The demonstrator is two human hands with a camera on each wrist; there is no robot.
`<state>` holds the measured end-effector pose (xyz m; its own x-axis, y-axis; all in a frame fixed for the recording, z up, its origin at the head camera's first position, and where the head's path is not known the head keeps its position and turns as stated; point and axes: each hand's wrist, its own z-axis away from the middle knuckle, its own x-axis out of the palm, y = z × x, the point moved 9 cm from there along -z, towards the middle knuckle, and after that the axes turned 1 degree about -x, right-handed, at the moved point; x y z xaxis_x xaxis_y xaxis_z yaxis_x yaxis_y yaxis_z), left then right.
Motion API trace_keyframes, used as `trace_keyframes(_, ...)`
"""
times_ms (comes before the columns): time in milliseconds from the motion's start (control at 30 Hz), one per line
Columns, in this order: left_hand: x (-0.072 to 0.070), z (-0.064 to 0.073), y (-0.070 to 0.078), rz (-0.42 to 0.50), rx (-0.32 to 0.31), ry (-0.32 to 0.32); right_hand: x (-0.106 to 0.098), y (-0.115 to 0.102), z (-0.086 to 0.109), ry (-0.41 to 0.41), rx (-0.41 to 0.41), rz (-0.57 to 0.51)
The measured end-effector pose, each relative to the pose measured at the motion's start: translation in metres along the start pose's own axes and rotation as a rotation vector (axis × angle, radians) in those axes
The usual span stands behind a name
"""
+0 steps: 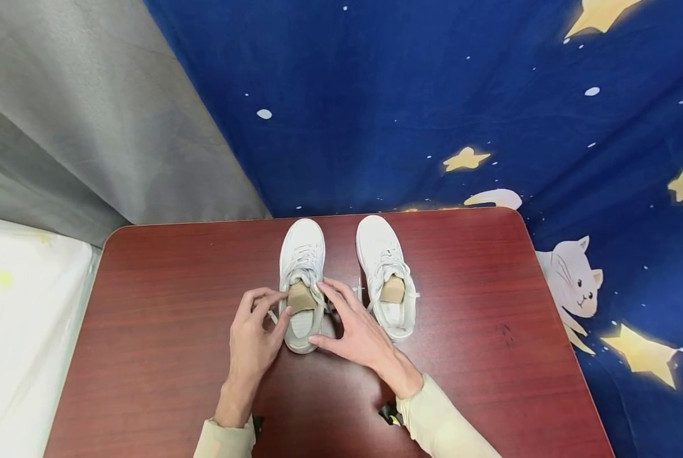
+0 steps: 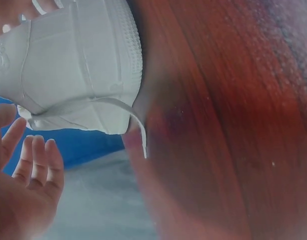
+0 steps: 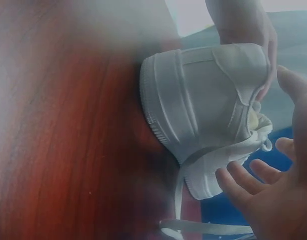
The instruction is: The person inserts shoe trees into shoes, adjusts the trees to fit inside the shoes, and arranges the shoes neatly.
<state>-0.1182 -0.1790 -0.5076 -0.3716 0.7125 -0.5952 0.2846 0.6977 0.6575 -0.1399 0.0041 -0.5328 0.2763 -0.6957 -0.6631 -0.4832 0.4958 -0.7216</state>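
A pair of white lace-up sneakers stands side by side on the table, toes facing away. My hands are on either side of the left sneaker point(image 1: 301, 238), around its opening. My left hand point(image 1: 252, 334) has its fingertips right at the near-left collar, beside the tan tongue lining point(image 1: 301, 298). On the other side, my right hand point(image 1: 361, 337) spreads its fingers along the collar, thumb near the heel. Both wrist views show relaxed fingers with nothing gripped. A loose lace point(image 2: 136, 120) hangs down the sneaker's side; another lace point(image 3: 177, 197) trails in the right wrist view.
The right sneaker point(image 1: 376, 236) stands just right of my right hand, its laces loose. Beneath both is a reddish-brown wooden table point(image 1: 164, 331). Behind it hang a blue star-patterned curtain point(image 1: 364, 127) and a grey curtain point(image 1: 118, 127). A white surface point(image 1: 21, 318) lies at left.
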Motion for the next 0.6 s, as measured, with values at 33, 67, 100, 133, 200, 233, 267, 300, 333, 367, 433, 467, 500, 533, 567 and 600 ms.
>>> trace_keyframes(33,-0.001,0.0,0.0,-0.004,0.0,0.004,-0.001,-0.001,0.0,0.001,-0.001,-0.003)
trace_keyframes(67,-0.001,0.0,-0.001,-0.01,-0.004,0.004,-0.002,-0.002,0.0,0.0,-0.003,-0.007)
trace_keyframes(100,-0.001,-0.001,-0.001,-0.016,-0.008,0.005,-0.003,-0.002,-0.001,-0.001,-0.006,-0.01)
trace_keyframes(133,-0.002,-0.001,-0.002,-0.021,-0.011,0.006,-0.004,-0.003,-0.001,-0.002,-0.011,-0.016)
trace_keyframes(200,-0.003,-0.002,-0.003,-0.04,-0.021,0.0,-0.006,-0.005,-0.001,-0.004,-0.027,-0.026)
trace_keyframes(233,-0.003,-0.002,-0.004,-0.046,-0.025,-0.001,-0.007,-0.006,-0.002,-0.007,-0.033,-0.031)
trace_keyframes(267,-0.003,-0.003,-0.005,-0.052,-0.03,-0.008,-0.008,-0.008,-0.002,-0.009,-0.041,-0.035)
trace_keyframes(300,-0.004,-0.003,-0.006,-0.055,-0.031,-0.011,-0.009,-0.009,-0.002,-0.01,-0.048,-0.036)
trace_keyframes(333,-0.004,-0.003,-0.008,-0.058,-0.035,-0.014,-0.011,-0.011,-0.003,-0.01,-0.054,-0.04)
trace_keyframes(367,-0.004,-0.003,-0.009,-0.061,-0.041,-0.019,-0.013,-0.012,-0.003,-0.01,-0.061,-0.038)
trace_keyframes(433,-0.006,-0.003,-0.012,-0.065,-0.058,-0.03,-0.016,-0.016,-0.004,-0.011,-0.072,-0.036)
trace_keyframes(467,-0.006,-0.003,-0.014,-0.068,-0.069,-0.036,-0.018,-0.018,-0.004,-0.012,-0.078,-0.033)
trace_keyframes(500,-0.007,-0.003,-0.016,-0.068,-0.077,-0.04,-0.02,-0.019,-0.005,-0.014,-0.08,-0.029)
trace_keyframes(533,-0.008,-0.003,-0.018,-0.067,-0.088,-0.044,-0.022,-0.021,-0.005,-0.015,-0.086,-0.025)
trace_keyframes(567,-0.01,-0.003,-0.02,-0.069,-0.096,-0.045,-0.024,-0.022,-0.005,-0.016,-0.091,-0.017)
trace_keyframes(600,-0.011,-0.002,-0.021,-0.07,-0.103,-0.046,-0.026,-0.023,-0.005,-0.018,-0.093,-0.013)
